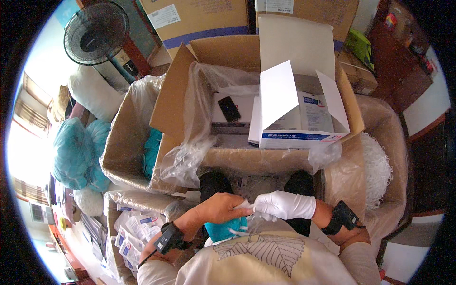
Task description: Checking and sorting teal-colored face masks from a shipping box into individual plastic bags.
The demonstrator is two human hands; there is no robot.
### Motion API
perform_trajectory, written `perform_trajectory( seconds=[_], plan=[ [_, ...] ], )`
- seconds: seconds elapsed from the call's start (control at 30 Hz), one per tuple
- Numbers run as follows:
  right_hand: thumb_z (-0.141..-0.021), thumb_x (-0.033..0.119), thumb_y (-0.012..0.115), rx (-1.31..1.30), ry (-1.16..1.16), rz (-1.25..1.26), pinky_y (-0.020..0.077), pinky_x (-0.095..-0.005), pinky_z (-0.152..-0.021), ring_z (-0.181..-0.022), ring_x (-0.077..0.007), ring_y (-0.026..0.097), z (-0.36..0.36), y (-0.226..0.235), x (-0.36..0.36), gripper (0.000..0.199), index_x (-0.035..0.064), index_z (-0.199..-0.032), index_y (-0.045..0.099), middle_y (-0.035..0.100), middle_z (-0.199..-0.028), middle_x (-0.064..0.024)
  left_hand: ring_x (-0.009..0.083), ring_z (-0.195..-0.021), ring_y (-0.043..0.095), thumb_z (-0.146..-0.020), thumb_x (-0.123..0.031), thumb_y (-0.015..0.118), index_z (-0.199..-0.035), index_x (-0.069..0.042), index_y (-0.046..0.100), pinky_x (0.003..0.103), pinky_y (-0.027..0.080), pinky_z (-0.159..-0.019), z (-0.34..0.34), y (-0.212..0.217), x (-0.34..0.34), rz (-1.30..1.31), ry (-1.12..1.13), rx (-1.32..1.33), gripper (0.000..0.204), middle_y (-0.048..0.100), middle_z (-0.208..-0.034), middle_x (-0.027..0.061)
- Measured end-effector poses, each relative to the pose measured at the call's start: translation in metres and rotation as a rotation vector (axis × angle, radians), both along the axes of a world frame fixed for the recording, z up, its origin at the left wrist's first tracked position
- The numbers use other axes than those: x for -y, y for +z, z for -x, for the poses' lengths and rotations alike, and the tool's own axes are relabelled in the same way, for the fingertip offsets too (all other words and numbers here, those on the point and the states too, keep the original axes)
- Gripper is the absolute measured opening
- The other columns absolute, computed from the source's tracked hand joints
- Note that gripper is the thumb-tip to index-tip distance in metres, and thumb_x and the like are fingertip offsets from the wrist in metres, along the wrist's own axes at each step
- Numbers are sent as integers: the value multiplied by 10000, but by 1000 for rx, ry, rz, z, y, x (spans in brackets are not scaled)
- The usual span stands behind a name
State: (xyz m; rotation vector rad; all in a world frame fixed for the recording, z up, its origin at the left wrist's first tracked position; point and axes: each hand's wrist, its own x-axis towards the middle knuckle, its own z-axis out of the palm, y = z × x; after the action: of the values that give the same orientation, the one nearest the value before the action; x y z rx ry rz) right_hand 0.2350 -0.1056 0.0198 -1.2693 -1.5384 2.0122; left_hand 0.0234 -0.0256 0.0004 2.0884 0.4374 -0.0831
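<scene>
My bare left hand (222, 207) is closed, its fingertips pinching thin white material at the fingertips of my right hand (286, 205). The right one wears a white glove and its fingers are curled together. Whether the white material is a strap or part of a glove, I cannot tell. Just below my left hand, on my lap, lies a teal piece (223, 230) with white bands, which looks like a face mask. My hands partly cover it. A dark band with a small black device sits on each wrist.
Ahead stands a large carton (228, 156) lined with clear plastic, holding a black phone (229, 109) and an open white box (299, 137) of packets. Packets (135, 237) fill a box at left. White strings (377, 171) heap at right. Teal bundles (73, 154) and a fan (96, 33) are farther left.
</scene>
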Motion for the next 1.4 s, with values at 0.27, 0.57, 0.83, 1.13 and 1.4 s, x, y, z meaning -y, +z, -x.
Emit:
perform_trajectory(
  seconds=[0.27, 0.57, 0.83, 1.13, 1.4],
  plan=[
    [-941, 315, 392, -67, 329, -197, 426, -276, -599, -620, -120, 471, -40, 12, 35, 337, 17, -831, 502, 485, -648, -22, 359, -602, 522, -895, -365, 450, -662, -44, 517, 419, 408, -516, 29, 13, 27, 85, -170, 158, 403, 512, -622, 155],
    [-935, 290, 420, 19, 340, 132, 421, -261, -618, -647, -92, 464, -82, 45, 52, 275, 39, -935, 534, 504, -700, 3, 333, -519, 469, -876, -279, 527, -598, -27, 443, 411, 342, -472, 21, 24, 34, 112, -178, 262, 384, 445, -560, 143],
    [-933, 294, 420, 201, 418, 98, 438, -249, -648, -657, -109, 500, -85, 64, 36, 277, 51, -946, 553, 535, -720, -22, 321, -541, 502, -874, -255, 530, -663, -31, 513, 411, 372, -490, 28, 19, 36, 105, -183, 234, 308, 497, -591, 128],
    [-906, 221, 464, 476, -224, 108, 430, -202, -530, -613, -67, 526, -185, 84, 64, 225, 42, -950, 593, 561, -697, -2, 135, -644, 550, -904, -303, 468, -887, -39, 600, 317, 426, -561, 103, -29, 38, 396, 470, 80, 295, 596, -730, 35],
    [-928, 278, 430, -38, -437, 80, 331, -173, -451, -512, -39, 395, -98, -5, 8, 289, 30, -924, 579, 453, -635, 48, 126, -487, 409, -868, -390, 492, -643, -116, 461, 253, 338, -441, 31, 5, -28, 951, 1036, 745, 356, 419, -550, 3]
  ],
)
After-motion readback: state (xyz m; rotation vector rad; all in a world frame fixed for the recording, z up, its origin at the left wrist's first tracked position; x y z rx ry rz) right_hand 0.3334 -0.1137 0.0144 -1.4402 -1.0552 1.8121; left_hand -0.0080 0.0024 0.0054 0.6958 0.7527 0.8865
